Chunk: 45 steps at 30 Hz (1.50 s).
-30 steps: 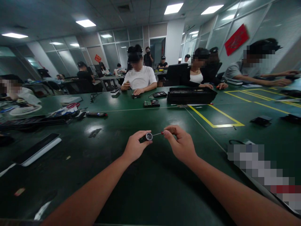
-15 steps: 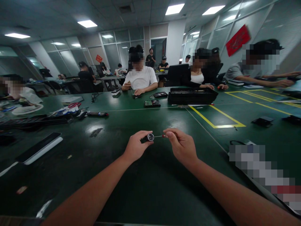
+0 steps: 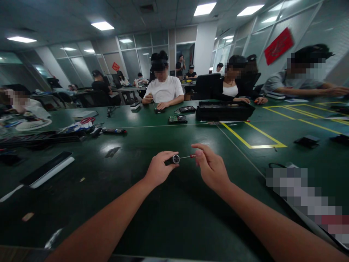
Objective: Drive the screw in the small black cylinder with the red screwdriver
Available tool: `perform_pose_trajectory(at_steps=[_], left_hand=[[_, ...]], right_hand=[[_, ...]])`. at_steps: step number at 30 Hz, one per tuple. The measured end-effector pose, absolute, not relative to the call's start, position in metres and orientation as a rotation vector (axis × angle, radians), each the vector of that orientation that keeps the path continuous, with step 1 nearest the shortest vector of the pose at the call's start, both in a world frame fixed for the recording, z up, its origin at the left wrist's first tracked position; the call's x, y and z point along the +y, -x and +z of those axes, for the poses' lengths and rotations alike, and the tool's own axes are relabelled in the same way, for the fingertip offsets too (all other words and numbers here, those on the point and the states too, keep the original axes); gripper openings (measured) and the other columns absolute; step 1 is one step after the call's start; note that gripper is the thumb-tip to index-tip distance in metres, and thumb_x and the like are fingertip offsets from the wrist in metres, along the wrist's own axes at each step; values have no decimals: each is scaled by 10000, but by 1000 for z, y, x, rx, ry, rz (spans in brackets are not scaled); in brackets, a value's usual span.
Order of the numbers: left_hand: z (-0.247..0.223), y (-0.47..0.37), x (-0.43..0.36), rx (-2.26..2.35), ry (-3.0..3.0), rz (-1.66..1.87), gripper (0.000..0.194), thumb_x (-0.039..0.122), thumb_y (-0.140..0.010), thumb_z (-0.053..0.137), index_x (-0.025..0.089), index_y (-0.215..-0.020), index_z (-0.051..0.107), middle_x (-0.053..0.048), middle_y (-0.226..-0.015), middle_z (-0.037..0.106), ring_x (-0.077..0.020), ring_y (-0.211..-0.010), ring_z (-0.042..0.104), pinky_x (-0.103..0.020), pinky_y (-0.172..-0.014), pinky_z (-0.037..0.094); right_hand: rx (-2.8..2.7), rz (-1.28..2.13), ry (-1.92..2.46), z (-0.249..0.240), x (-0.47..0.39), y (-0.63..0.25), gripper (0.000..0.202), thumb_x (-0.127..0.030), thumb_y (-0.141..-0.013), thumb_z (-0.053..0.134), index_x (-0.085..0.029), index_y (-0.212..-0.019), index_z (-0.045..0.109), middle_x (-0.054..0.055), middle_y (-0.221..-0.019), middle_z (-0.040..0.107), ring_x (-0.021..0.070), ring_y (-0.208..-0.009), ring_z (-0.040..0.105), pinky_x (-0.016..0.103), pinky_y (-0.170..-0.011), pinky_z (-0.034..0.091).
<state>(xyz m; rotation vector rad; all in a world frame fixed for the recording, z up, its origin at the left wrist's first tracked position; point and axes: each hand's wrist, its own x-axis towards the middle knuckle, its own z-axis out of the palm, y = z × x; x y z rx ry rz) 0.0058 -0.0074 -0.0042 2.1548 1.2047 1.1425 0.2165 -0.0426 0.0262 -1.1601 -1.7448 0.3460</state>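
In the middle of the head view, my left hand is closed around a black cylinder with a silvery round end, pinched between thumb and fingers. What is inside that end is too small to make out. A screwdriver with a red handle and thin metal shaft points left, its tip meeting the cylinder's end. Around the handle, my right hand is closed with the thumb on it, while the index finger is lifted and stretched out. Both hands are held above the green table.
At left lie a black-and-white bar-shaped object, a dark cylindrical tool and red-handled scissors. Farther back are a green circuit board and a long black case. Opposite sits a person in a white shirt.
My right index finger has lifted and straightened away from the screwdriver handle. The cylinder stays in my left hand, and the whole view has shifted slightly.
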Motion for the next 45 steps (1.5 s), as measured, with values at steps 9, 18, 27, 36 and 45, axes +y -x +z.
perform_pose_trajectory(at_steps=[9, 18, 27, 36, 45], left_hand=[[-5, -5, -9, 1239, -2204, 1118, 453, 154, -784, 802, 241, -1218, 705, -53, -1203, 719, -237, -1123, 646, -433, -1028, 473], [-2, -5, -10, 1269, -2250, 1084, 424, 186, -808, 786, 253, -1218, 703, -67, -1192, 723, -252, -1133, 645, -488, -1045, 456], [-2, -6, -9, 1301, -2215, 1062, 465, 138, -783, 793, 261, -1222, 702, -53, -1202, 717, -242, -1131, 643, -458, -1032, 476], [4, -7, -10, 1249, -2242, 1070, 460, 142, -836, 741, 268, -1272, 668, -51, -1252, 689, -225, -1165, 622, -443, -1040, 482], [4, -7, -12, 1256, -2233, 1032, 426, 211, -840, 752, 270, -1255, 679, -70, -1247, 697, -255, -1170, 630, -516, -1100, 426]], right_hand=[[-1796, 305, 1223, 29, -44, -215, 410, -317, -1013, 373, -136, -1354, 512, 38, -769, 681, 160, -532, 557, 300, -528, 402], [-1837, 317, 1300, 35, -44, -216, 376, -375, -1028, 366, -187, -1250, 605, 29, -733, 681, 178, -558, 593, 315, -556, 400], [-1761, 405, 1127, 25, -42, -215, 228, -287, -969, 464, -195, -1174, 492, 78, -910, 667, 232, -821, 658, 389, -735, 499], [-1070, 1073, 1026, 15, -14, -219, 295, -501, -902, 579, -215, -831, 585, -16, -677, 559, 156, -624, 548, 345, -670, 515], [-1346, 772, 1073, 15, -24, -215, 256, -448, -974, 516, -205, -937, 589, 12, -765, 625, 166, -702, 586, 336, -686, 477]])
